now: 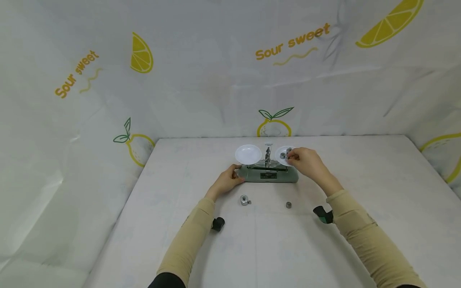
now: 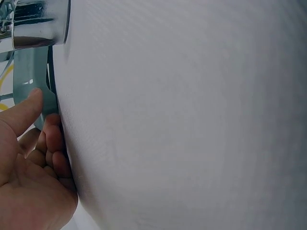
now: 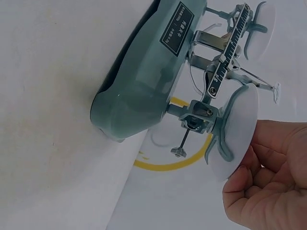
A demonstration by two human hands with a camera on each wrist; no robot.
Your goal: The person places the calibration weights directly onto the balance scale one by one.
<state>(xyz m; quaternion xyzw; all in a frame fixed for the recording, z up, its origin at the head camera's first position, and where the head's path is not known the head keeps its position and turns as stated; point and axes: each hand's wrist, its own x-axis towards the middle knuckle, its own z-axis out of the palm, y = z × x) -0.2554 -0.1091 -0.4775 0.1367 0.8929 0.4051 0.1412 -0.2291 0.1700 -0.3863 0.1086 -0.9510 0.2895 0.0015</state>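
A balance scale with a green base [image 1: 268, 175] [image 3: 144, 81] stands mid-table with two white pans. My right hand [image 1: 304, 161] [image 3: 268, 177] is over the right pan [image 1: 282, 160] [image 3: 237, 134] and pinches a small metal weight [image 1: 289, 151] in its fingertips. Beside it a second weight [image 1: 282, 155] sits on that pan. The left pan [image 1: 248, 154] holds nothing. My left hand [image 1: 227, 181] [image 2: 29, 158] touches the left end of the base [image 2: 29, 72], thumb out and fingers only loosely bent. In the right wrist view the pan hides the pinched weight.
On the white table in front of the scale stand a knobbed metal weight [image 1: 244, 200] [image 2: 38, 21] with a tiny one [image 1: 250, 202] beside it, and another small weight [image 1: 288, 205]. Lemon-print sheeting walls the table on three sides.
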